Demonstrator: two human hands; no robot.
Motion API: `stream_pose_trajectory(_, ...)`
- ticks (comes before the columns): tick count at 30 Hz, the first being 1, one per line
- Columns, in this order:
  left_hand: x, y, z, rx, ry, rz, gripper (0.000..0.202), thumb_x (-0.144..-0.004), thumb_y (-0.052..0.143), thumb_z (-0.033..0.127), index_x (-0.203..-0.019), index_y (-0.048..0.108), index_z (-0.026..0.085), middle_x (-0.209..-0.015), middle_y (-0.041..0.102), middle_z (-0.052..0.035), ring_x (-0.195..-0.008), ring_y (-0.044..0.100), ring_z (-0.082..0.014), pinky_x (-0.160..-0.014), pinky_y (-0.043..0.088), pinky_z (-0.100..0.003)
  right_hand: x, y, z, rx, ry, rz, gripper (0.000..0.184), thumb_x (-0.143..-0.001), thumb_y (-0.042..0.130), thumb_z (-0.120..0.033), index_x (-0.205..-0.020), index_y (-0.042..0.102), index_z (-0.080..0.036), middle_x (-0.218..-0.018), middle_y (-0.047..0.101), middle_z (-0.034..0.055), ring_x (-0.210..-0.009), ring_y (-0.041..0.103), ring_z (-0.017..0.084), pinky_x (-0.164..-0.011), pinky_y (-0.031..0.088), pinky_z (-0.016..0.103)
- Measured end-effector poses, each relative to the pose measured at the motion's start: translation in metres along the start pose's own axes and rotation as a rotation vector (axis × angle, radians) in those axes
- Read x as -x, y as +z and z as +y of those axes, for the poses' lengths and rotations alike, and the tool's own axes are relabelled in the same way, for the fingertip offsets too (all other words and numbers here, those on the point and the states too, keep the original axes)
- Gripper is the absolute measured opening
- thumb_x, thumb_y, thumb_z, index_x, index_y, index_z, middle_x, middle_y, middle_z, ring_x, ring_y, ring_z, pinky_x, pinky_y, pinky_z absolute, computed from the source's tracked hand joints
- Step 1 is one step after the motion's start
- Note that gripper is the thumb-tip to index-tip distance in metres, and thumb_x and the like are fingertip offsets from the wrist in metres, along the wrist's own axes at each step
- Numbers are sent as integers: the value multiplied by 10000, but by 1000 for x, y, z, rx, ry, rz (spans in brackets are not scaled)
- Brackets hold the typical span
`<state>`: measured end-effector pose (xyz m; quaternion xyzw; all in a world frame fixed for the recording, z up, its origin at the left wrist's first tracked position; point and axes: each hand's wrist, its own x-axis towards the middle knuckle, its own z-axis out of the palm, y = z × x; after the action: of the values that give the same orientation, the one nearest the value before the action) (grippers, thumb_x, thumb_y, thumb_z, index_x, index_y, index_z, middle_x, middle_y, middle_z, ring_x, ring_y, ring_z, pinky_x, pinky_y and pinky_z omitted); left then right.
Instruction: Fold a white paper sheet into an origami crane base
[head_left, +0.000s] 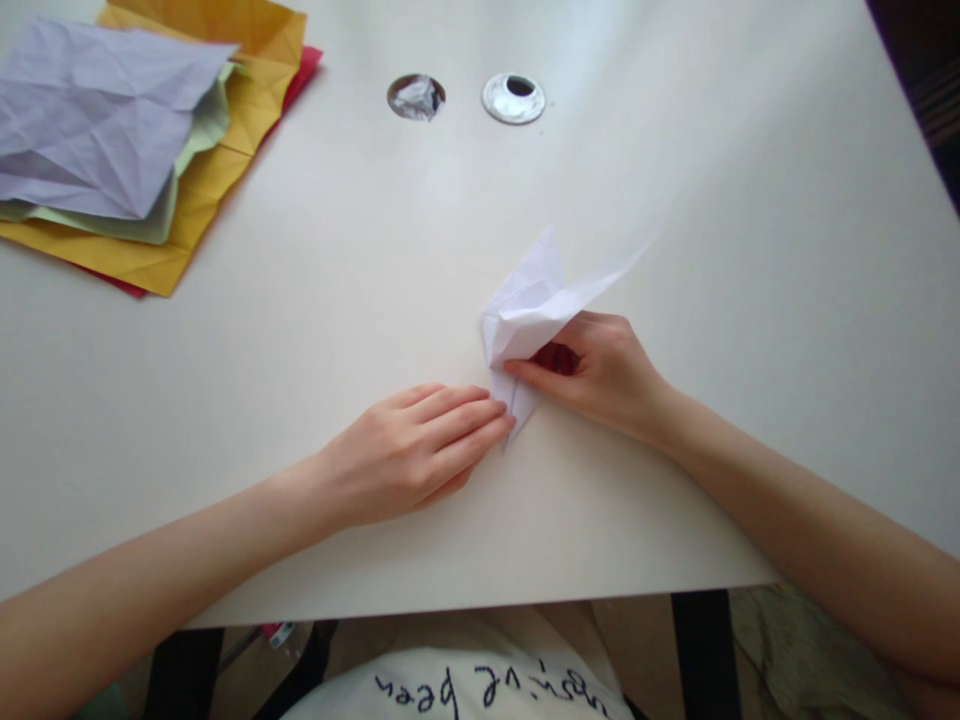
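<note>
A partly folded piece of white paper [534,305] stands on the white table [315,330], one flap pointing up and to the right. My right hand [600,368] is closed round its lower part, thumb and fingers pinching the folded layers. My left hand [416,450] lies beside it with fingers held together and stretched out, their tips pressing the paper's bottom point against the table.
A stack of creased coloured sheets [127,130], lilac on top of green, yellow and red, lies at the far left. Two round cable holes [514,97] sit at the back of the table, the left hole [416,97] stuffed with crumpled paper. The table's near edge is just below my forearms.
</note>
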<state>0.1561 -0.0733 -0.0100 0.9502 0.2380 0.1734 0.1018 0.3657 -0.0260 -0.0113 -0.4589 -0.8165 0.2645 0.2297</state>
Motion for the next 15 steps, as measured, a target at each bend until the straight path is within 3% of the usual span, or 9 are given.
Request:
stream_pose_trajectory(4, -1, 0, -1, -33, -54, -25, 287, -847, 456, 183, -1124, 520, 148, -1231, 521, -106, -1159, 456, -212, -915, 442, -363, 0, 1, 0, -6, 4, -2, 75, -698, 601, -217, -636, 567, -192, -590, 588, -7, -522, 505, 115, -485, 363, 242)
stream_pose_trajectory(15, -1, 1, -1, 11, -151, 1, 298, -808, 488, 165, -1103, 519, 142, -1249, 478, -137, -1183, 406, -247, -938, 422, -405, 1, -1, -1, -15, -9, 8, 80, -700, 599, -211, -629, 572, -186, -569, 579, -15, -510, 508, 108, -491, 373, 238)
